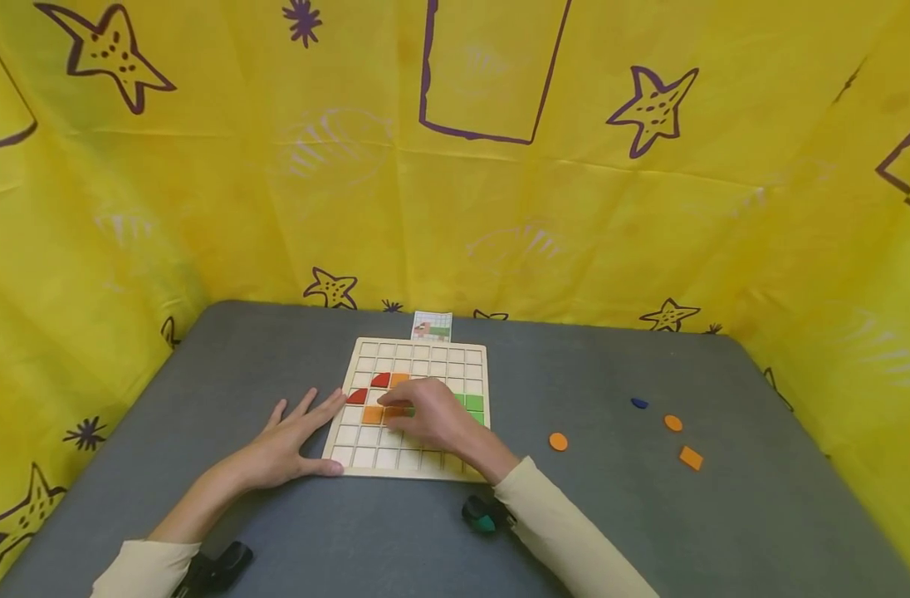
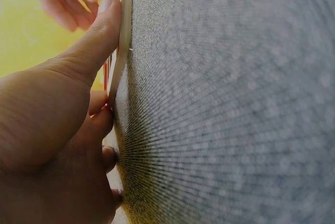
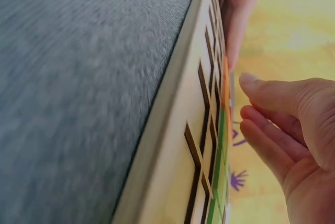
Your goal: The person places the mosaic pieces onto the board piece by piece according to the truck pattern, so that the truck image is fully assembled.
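Note:
A wooden grid board point(image 1: 364, 457) lies on the table, with coloured flat pieces in several of its square cells. Two red rounded-corner pieces point(image 1: 357, 396) sit at its left, near orange squares point(image 1: 373, 414); green squares point(image 1: 473, 403) show at the right side. My left hand point(image 1: 285, 447) spreads its fingers along the board's left edge, with the thumb touching the near left corner. Over the middle of the board hovers my right hand point(image 1: 438, 417). In the right wrist view its thumb and fingertips point(image 3: 250, 79) are apart, with nothing visible between them. This hand hides some cells.
A small pattern card point(image 1: 432, 326) lies behind the board. On the grey table point(image 1: 597, 523) to the right are two orange discs point(image 1: 558, 442), an orange square point(image 1: 691, 458) and a dark blue piece point(image 1: 639, 403). Yellow patterned cloth point(image 1: 440, 208) surrounds the table's back and sides.

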